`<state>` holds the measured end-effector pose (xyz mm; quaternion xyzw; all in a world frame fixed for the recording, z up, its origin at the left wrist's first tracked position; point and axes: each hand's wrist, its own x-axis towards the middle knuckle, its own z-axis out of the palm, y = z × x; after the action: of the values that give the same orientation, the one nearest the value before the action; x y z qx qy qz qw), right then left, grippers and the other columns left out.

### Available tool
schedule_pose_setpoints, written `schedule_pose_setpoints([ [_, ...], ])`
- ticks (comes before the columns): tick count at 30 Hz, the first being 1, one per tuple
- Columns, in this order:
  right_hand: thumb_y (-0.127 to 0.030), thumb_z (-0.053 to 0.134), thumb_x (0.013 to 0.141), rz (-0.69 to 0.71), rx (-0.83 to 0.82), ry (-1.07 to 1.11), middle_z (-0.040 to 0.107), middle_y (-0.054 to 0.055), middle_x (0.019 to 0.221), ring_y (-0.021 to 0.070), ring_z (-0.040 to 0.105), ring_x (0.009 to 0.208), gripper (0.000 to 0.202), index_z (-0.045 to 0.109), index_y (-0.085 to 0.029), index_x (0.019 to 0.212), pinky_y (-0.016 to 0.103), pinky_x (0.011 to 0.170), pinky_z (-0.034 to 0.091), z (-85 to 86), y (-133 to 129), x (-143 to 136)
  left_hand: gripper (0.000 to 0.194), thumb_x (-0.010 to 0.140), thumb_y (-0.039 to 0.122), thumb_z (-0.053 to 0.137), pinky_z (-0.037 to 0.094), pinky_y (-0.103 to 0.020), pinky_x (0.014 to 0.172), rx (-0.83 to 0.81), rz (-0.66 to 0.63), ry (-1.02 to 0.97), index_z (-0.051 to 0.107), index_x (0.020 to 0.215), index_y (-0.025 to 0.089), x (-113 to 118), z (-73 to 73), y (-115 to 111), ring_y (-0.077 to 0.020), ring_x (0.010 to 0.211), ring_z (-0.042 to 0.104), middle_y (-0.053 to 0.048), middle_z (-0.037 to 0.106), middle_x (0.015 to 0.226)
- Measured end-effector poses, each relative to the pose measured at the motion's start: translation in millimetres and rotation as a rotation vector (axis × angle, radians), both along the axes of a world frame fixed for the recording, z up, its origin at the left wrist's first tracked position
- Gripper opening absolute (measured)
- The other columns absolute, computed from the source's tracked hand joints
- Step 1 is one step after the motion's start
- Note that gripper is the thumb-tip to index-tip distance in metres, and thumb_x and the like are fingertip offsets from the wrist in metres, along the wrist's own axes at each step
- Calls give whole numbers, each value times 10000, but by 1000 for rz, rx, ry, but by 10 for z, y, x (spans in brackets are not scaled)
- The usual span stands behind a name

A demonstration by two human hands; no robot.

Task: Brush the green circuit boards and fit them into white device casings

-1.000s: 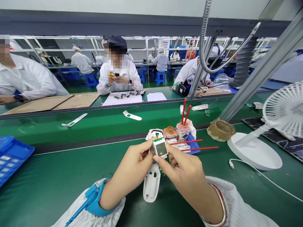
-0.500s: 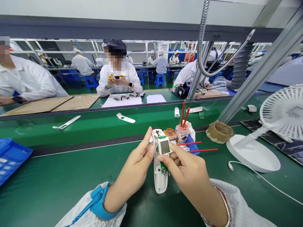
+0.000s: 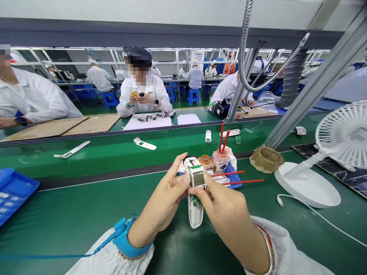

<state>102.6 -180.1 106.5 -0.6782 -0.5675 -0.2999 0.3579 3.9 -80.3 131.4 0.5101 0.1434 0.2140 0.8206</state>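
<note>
Both my hands hold a long white plastic housing (image 3: 196, 219) above the green bench. Inside its upper half sits a green circuit board (image 3: 196, 201) with a small grey display (image 3: 198, 178) in a white frame. My left hand (image 3: 169, 191) is closed around the housing's left side, its thumb by the display. From the right, my right hand (image 3: 222, 198) pinches the display and board, thumb at the display's lower edge. The fingers behind the housing are hidden. A blue strap with a cord circles my left wrist.
Just behind my hands, a blue tray (image 3: 233, 177) carries small jars (image 3: 220, 162) and red sticks. White covers (image 3: 145, 143) lie on the green belt (image 3: 114, 156). At right stand a tape roll (image 3: 266, 159) and a white fan (image 3: 309, 185); a blue basket (image 3: 17, 194) is at left. Co-workers sit opposite.
The display and board now lie flatter and straighter in the housing, and the housing has tilted slightly. Covers on the belt have shifted left.
</note>
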Motion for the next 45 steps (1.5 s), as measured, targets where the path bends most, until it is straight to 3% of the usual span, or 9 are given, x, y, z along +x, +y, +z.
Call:
schedule_pose_setpoints([
  [4,-223,363,996,-43,-48,-116,645,55,675,118,538,460,321,625,-38,988,280,457,333,-51,6,-32,727,748,214,685,463,-237,680,41,57,10,270,1344,245,46,-62,-20,-130,661,620,-15,688,757],
  [8,-333,306,1007,-37,-138,-62,608,41,572,134,545,446,459,607,9,1055,277,439,334,-72,9,5,627,771,205,657,456,-222,635,49,89,30,306,1289,237,77,-96,-9,-105,594,591,-3,674,702],
  [11,-366,255,1007,7,-263,36,609,36,549,153,571,445,506,593,0,1089,273,414,344,-31,-5,57,639,773,218,652,455,-232,643,61,86,58,302,1308,238,87,-114,11,-110,602,589,-6,674,704],
  [15,-227,478,903,57,-423,230,629,14,584,168,573,441,288,578,-65,1118,263,399,354,41,-21,88,666,771,235,649,441,-221,642,68,77,77,298,1337,226,99,-144,30,-108,590,574,21,647,633],
  [25,-221,558,840,97,-508,696,503,-59,471,154,481,404,217,542,-164,1049,221,396,283,99,7,90,625,786,249,634,388,-207,606,87,102,86,323,1328,247,108,-147,23,-91,566,516,51,588,608],
  [35,-260,504,878,25,-456,550,433,-69,428,160,447,374,227,528,-142,1070,232,402,236,4,46,21,587,808,314,604,404,-207,625,218,172,168,344,1328,240,80,-133,33,-99,599,540,58,598,596],
  [41,-246,492,907,-135,-661,516,582,28,582,217,574,493,282,431,-110,1146,241,424,229,10,133,-36,625,805,321,601,434,-225,659,244,208,169,325,1358,226,89,-194,60,-121,655,589,26,647,654],
  [43,-232,478,916,-101,-691,621,585,41,635,221,586,553,257,412,-122,1138,238,451,255,24,160,-19,654,798,311,608,443,-239,673,239,195,143,307,1369,208,97,-211,76,-133,671,603,8,661,676],
  [45,-220,452,926,54,-651,794,556,15,641,198,564,573,236,388,-148,1142,232,477,294,30,165,28,672,786,301,624,448,-235,662,230,185,120,304,1368,194,103,-213,94,-132,664,604,2,664,684],
])
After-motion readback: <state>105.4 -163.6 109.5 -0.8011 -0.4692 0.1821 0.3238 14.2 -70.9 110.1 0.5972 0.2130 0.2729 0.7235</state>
